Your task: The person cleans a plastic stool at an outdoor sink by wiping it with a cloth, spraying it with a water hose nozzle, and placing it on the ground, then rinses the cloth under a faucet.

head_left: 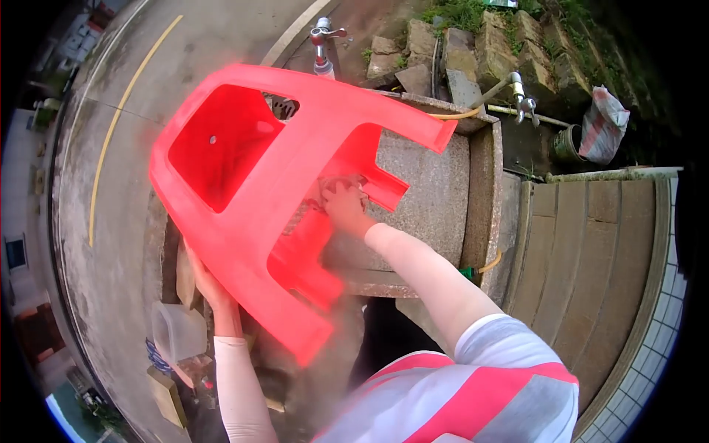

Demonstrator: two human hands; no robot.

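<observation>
A red plastic chair (314, 140) is held tilted over a stone sink (484, 192), its legs pointing to the right and toward me. My left hand (209, 277) grips the chair's near left edge, with the fingers partly hidden behind it. Reaching between the legs, my right hand (346, 207) presses a crumpled, patterned cloth (353, 181) against the chair's inner side. Part of the cloth is covered by my fingers and the chair.
Two metal taps, one at the back (320, 40) and one at the right (523, 100), stand by the sink. A yellow hose (458, 115) runs along its back rim. Lower left sits a translucent plastic container (179, 331); a woven sack (604, 125) stands far right.
</observation>
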